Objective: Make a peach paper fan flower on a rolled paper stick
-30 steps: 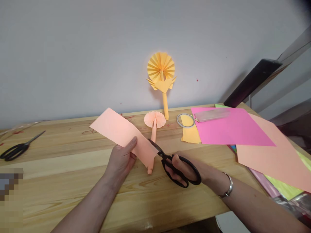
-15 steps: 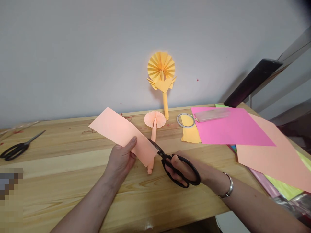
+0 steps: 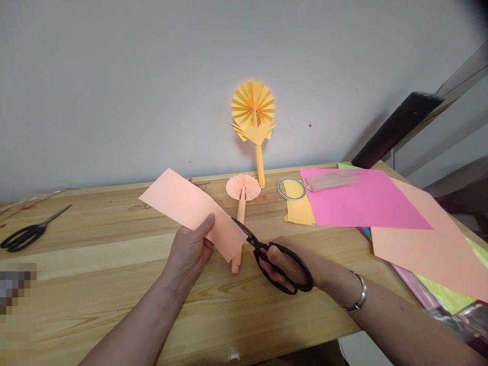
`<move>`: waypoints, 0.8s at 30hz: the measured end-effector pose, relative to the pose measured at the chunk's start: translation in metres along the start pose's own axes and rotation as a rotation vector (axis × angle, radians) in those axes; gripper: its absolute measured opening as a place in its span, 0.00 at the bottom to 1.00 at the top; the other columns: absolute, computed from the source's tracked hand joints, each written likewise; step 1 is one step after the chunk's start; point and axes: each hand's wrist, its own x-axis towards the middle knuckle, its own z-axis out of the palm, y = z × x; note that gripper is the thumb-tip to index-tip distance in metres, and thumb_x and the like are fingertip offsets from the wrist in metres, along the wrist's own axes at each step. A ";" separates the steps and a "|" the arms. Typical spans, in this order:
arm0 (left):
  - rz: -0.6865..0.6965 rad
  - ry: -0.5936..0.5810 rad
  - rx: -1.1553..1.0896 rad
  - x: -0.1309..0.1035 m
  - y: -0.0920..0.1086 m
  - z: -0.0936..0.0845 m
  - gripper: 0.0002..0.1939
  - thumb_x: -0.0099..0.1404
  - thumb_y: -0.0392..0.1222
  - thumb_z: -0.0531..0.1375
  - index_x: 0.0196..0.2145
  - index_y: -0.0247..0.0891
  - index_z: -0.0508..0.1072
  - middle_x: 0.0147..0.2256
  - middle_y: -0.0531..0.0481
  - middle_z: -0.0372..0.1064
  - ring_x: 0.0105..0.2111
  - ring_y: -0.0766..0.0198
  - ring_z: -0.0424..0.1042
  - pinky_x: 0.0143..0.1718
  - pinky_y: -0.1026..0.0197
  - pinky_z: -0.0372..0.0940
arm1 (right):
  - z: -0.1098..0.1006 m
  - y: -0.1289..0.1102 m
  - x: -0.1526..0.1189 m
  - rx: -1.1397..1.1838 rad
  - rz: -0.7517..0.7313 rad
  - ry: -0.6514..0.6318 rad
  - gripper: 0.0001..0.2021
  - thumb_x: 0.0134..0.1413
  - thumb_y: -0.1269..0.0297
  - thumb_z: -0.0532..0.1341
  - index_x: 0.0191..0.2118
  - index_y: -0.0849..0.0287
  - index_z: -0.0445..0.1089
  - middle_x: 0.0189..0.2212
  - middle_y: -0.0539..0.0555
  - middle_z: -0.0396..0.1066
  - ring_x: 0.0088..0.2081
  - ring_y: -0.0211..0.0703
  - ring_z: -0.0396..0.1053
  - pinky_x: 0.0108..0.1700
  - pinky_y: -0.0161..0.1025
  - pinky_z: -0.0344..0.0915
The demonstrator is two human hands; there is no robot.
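Between thumb and fingers, my left hand (image 3: 192,249) pinches a peach paper strip (image 3: 186,201), held tilted above the table. My right hand (image 3: 285,264) has its fingers through the handles of black scissors (image 3: 256,243). The scissors' blades meet the strip's right end; one blade shows above the paper's edge and the other is hidden. Behind and partly under the strip lies a small peach pleated paper fan (image 3: 244,188) with a rolled paper handle. Farther back, a yellow pleated fan (image 3: 253,104) with a folded heart and a rolled handle leans on the wall.
A tape roll (image 3: 292,197) rests on yellow paper pieces (image 3: 300,212). To the right are a pink sheet (image 3: 362,208), a translucent packet (image 3: 333,179), and peach sheets (image 3: 423,249). A black tube (image 3: 398,129) leans at the back right. More scissors (image 3: 26,236) lie at left.
Almost nothing differs. My right hand and the scissors have shifted very slightly; my left hand and the strip stay in place.
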 end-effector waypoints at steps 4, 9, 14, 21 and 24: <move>-0.007 0.003 0.013 -0.001 0.001 0.000 0.12 0.48 0.33 0.68 0.34 0.36 0.77 0.35 0.50 0.76 0.33 0.65 0.73 0.33 0.65 0.70 | 0.000 -0.004 0.000 0.022 0.033 0.010 0.19 0.59 0.53 0.44 0.24 0.60 0.56 0.15 0.46 0.55 0.14 0.29 0.53 0.15 0.27 0.50; -0.007 0.005 0.019 -0.002 0.002 0.002 0.12 0.49 0.33 0.68 0.34 0.36 0.76 0.35 0.51 0.76 0.33 0.65 0.73 0.33 0.66 0.70 | 0.002 -0.009 0.001 0.056 0.068 0.040 0.24 0.54 0.42 0.47 0.24 0.60 0.56 0.15 0.45 0.53 0.14 0.29 0.51 0.13 0.28 0.47; -0.015 0.019 0.022 -0.003 0.003 0.003 0.13 0.47 0.33 0.68 0.34 0.36 0.76 0.36 0.50 0.76 0.33 0.64 0.74 0.34 0.65 0.69 | 0.002 -0.011 -0.002 0.080 0.029 0.031 0.27 0.55 0.39 0.44 0.24 0.60 0.55 0.16 0.45 0.52 0.15 0.27 0.50 0.15 0.27 0.47; -0.006 0.014 0.029 -0.003 0.003 0.003 0.12 0.47 0.33 0.68 0.33 0.36 0.76 0.36 0.49 0.76 0.33 0.64 0.74 0.33 0.65 0.69 | 0.000 -0.012 -0.003 0.106 0.054 0.005 0.28 0.54 0.37 0.42 0.25 0.60 0.56 0.16 0.44 0.52 0.14 0.28 0.50 0.15 0.28 0.47; -0.006 0.012 0.032 -0.003 0.002 0.003 0.13 0.46 0.33 0.69 0.33 0.35 0.77 0.35 0.49 0.76 0.32 0.64 0.73 0.32 0.66 0.70 | 0.000 -0.011 -0.004 0.071 0.014 0.007 0.30 0.55 0.37 0.39 0.25 0.61 0.57 0.16 0.46 0.54 0.15 0.28 0.51 0.16 0.29 0.48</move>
